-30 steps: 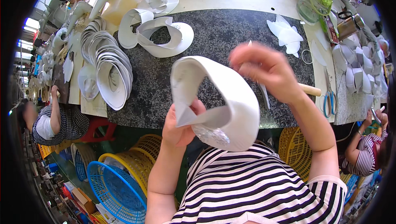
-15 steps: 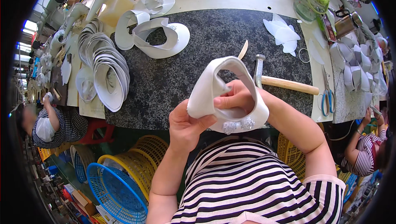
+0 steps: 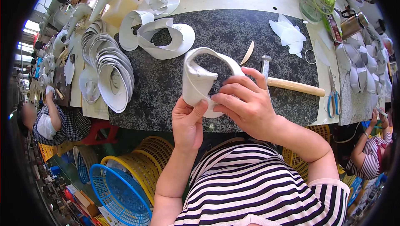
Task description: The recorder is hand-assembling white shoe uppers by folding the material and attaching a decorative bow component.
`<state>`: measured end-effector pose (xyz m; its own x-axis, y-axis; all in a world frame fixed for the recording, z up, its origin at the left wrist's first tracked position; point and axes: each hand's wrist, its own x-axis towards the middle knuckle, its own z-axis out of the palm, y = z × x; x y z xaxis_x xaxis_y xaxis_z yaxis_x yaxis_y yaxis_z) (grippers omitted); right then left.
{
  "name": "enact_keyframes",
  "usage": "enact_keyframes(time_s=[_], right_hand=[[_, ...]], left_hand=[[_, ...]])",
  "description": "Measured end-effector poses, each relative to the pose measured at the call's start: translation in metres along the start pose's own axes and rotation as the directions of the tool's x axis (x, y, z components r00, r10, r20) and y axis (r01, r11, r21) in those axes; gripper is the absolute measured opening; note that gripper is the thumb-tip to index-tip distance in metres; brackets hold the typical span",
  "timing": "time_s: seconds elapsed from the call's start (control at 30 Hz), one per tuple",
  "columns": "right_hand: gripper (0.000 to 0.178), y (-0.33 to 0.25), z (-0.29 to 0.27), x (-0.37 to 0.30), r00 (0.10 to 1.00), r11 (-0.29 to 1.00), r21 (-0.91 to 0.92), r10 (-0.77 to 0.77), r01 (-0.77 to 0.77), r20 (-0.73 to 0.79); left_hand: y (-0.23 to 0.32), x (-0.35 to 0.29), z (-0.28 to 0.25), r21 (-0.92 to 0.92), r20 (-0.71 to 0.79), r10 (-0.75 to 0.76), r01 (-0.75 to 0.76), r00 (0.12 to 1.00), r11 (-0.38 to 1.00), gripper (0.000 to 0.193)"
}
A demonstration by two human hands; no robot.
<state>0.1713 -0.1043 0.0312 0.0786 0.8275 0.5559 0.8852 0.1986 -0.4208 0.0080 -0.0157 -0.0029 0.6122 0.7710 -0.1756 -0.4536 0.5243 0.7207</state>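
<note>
A white shoe upper (image 3: 194, 87), curved into a loop, is held up over the near edge of the dark worktop. My left hand (image 3: 188, 121) is closed on its lower left edge, with the thumb pressed on the outside. My right hand (image 3: 249, 103) grips its right side, fingers bent round the rim and slightly blurred at the tips. Just beyond my right hand lie a hammer (image 3: 296, 85) with a wooden handle and a pale, pointed, blade-shaped tool (image 3: 248, 53). The upper's bead ornaments are out of sight.
Stacked white uppers (image 3: 113, 85) stand at the left, with other uppers (image 3: 183, 44) farther back. White cut pieces (image 3: 287, 38) and blue-handled scissors (image 3: 334, 102) lie to the right. Below the table are blue (image 3: 100, 184) and yellow baskets (image 3: 137, 180). Other people sit at both sides.
The upper has been turned, so its beaded part no longer shows. My right hand has come out of the opening and now holds the right side from outside.
</note>
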Motion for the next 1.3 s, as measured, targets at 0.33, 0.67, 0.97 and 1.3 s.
enact_keyframes(time_s=[0.33, 0.67, 0.97, 1.3], right_hand=[[0.016, 0.006, 0.002, 0.005, 0.986, 0.974, 0.203, 0.073, -0.104, 0.153], [0.013, 0.022, -0.026, 0.017, 0.831, 0.946, 0.317, -0.224, 0.060, 0.510], [0.028, 0.035, 0.004, 0.019, 0.951, 0.884, 0.389, 0.161, -0.258, 0.263], [0.029, 0.028, 0.014, 0.041, 0.834, 0.650, 0.530, 0.350, -0.544, 0.427]], left_hand=[[-0.010, -0.002, -0.003, -0.033, 0.021, -0.030, 0.030, 0.999, 0.999, 0.033], [0.023, 0.009, -0.030, -0.159, 0.371, -0.116, 0.186, 0.921, 0.970, 0.063], [0.011, 0.016, -0.043, -0.107, 0.206, -0.045, 0.068, 0.978, 0.992, 0.054], [0.009, 0.014, -0.033, -0.102, 0.117, 0.046, -0.034, 0.992, 0.994, 0.074]])
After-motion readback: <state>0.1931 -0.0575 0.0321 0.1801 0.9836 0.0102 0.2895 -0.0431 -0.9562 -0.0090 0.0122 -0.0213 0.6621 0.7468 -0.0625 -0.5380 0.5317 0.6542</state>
